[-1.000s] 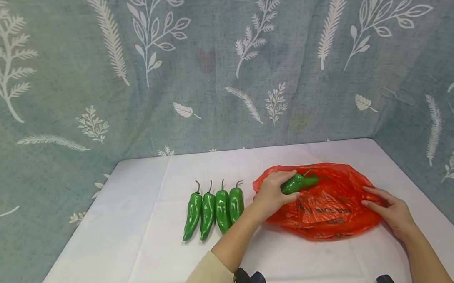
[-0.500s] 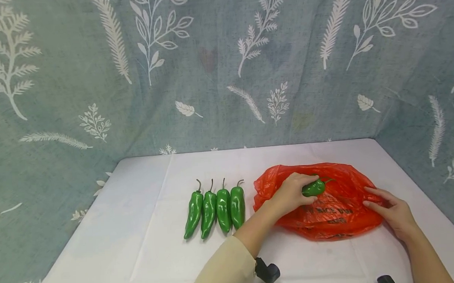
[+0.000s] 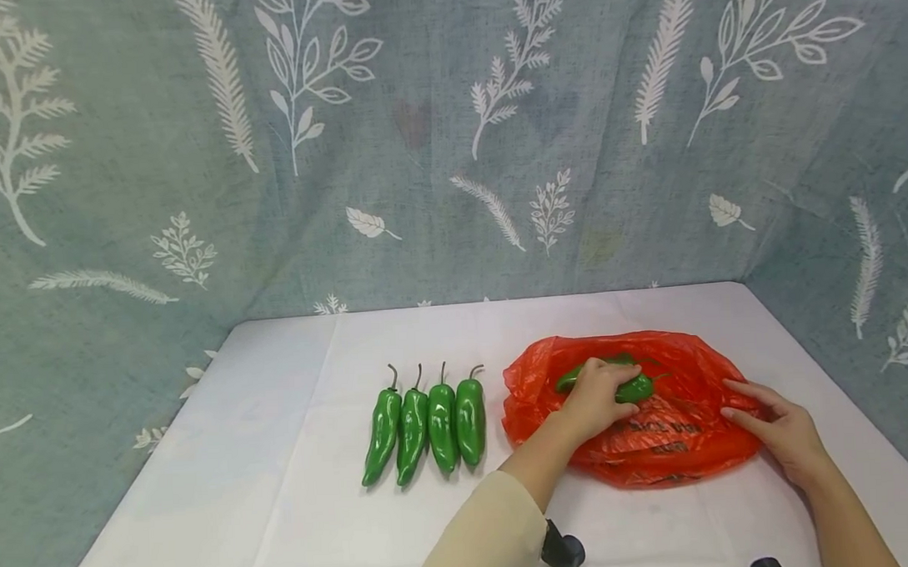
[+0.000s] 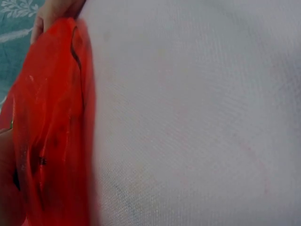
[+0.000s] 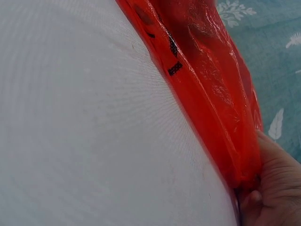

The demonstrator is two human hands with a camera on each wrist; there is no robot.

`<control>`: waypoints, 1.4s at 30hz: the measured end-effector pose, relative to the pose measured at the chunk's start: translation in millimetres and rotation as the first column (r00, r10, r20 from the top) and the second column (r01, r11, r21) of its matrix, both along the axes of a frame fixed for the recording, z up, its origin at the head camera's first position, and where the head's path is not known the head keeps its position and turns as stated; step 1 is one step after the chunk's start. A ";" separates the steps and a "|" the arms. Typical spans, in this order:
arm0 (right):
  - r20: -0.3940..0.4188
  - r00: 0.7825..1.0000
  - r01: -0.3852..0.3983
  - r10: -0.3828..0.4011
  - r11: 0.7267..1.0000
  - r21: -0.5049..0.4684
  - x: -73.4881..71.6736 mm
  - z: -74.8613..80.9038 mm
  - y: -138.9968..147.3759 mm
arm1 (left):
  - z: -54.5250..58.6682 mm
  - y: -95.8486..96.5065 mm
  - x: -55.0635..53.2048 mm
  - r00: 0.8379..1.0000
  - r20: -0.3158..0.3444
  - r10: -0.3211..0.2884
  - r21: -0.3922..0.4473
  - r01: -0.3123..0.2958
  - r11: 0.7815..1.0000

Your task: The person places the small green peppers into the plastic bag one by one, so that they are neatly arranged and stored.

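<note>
A red plastic bag [image 3: 659, 456] with dark print lies on its side on the white cloth, in the head view's right half. Over its opening, my left hand [image 3: 595, 395] grips a green chili pepper [image 3: 635, 388], whose stem points right. Behind that hand another green pepper [image 3: 568, 380] shows inside the bag, partly covered by the fingers. On the bag's right edge my right hand [image 3: 784, 430] pinches the plastic between thumb and fingers; the right wrist view shows this hand [image 5: 277, 183] at the gathered corner of the bag.
Several green chili peppers [image 3: 414, 431] lie side by side left of the bag, stems away from me. White cloth [image 3: 304, 506] covers the table. A grey-green curtain with white leaf prints [image 3: 419, 151] hangs behind and along both sides.
My left hand has carried the pepper rightward and down into the bag's opening, uncovering the other pepper's left end. The right hand stays at the bag's edge.
</note>
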State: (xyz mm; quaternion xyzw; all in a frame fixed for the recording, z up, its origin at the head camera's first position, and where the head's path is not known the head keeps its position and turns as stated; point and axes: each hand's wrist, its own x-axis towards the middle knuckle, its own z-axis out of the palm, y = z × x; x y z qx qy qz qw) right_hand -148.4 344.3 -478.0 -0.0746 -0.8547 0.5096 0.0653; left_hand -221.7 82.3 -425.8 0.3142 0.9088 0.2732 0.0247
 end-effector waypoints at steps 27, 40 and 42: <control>0.028 1.000 0.014 -0.014 1.000 0.019 -3.6 2.2 -0.9 | -5.0 -8.1 -1.0 1.000 -0.004 0.018 0.168 -0.017 0.986; 0.030 0.999 0.015 -0.015 1.000 0.013 -2.8 0.0 -0.4 | 10.2 -13.3 11.9 0.998 0.043 0.043 0.300 -0.054 0.952; 0.027 1.000 0.008 -0.009 1.000 0.016 -2.9 0.0 -0.5 | 12.4 -15.6 13.4 0.997 0.063 0.034 0.330 -0.053 0.943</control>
